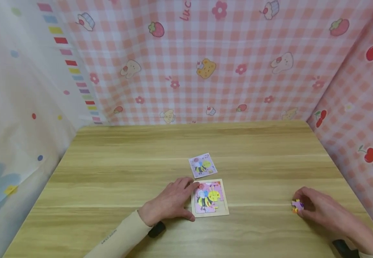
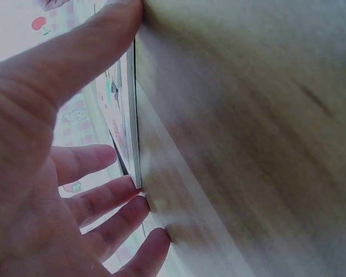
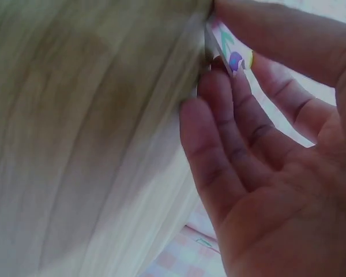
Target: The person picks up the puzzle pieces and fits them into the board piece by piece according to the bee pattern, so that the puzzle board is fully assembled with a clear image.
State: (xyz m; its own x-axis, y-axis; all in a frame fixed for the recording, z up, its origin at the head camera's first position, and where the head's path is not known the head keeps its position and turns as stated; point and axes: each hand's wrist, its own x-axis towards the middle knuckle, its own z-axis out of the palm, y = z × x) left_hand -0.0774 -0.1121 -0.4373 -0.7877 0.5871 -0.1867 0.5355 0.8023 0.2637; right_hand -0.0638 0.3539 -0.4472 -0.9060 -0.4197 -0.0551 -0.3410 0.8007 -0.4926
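In the head view, a wooden-framed jigsaw puzzle [image 1: 226,204] lies on the table, its bee picture partly filled in and its lower right showing bare board. My left hand [image 1: 173,199] rests at the frame's left side, the forefinger by the upper left corner and the thumb near the lower edge. Its fingers [image 2: 106,193] look fairly straight and spread in the left wrist view. Far to the right, my right hand [image 1: 320,208] pinches a purple, yellow and orange puzzle piece [image 1: 297,204] between thumb and fingers, close over the tabletop. The right wrist view shows this piece [image 3: 233,52] nearly edge-on.
A picture card [image 1: 202,165] with the same bee lies just behind the frame. The wood-grain table [image 1: 125,161] is bordered by a pink checked cloth [image 1: 186,89] at the back, another cloth [image 1: 360,118] on the right and a white one [image 1: 22,89] on the left.
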